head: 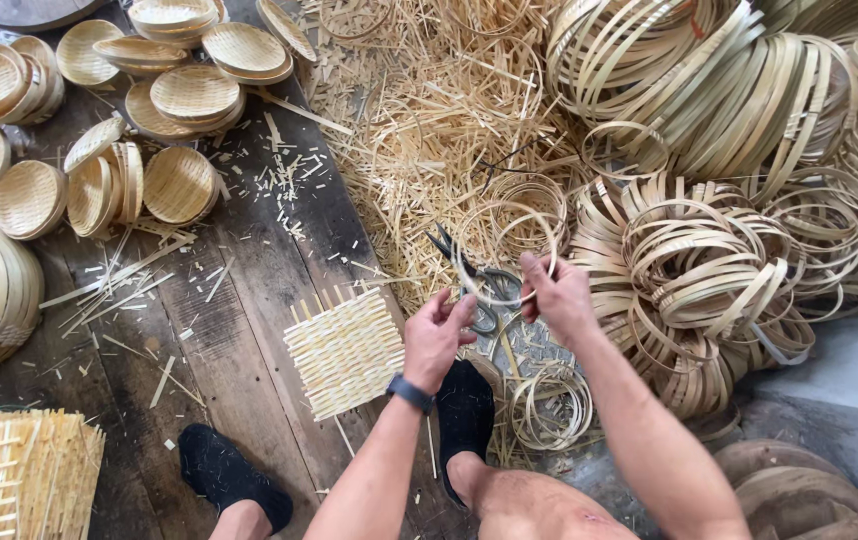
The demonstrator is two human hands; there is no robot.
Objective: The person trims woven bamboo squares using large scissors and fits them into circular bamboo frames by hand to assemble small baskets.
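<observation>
Bamboo hoop [505,250], thin and round, pinched at its lower edge by left hand [436,340] and right hand [559,297], above woven mat [345,350] and scissors [479,285].

A bamboo-weaving workshop: around the square woven mat [345,351] on the plank floor [239,300] lie stacked round trays [194,95], heaped bamboo hoops [699,90] and strip offcuts [419,130].

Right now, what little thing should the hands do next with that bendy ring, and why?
Probably lower the bamboo hoop onto the square woven mat. The left hand and right hand both pinch the hoop in the air, and the mat lies flat just below, with finished round trays stacked beyond.
</observation>
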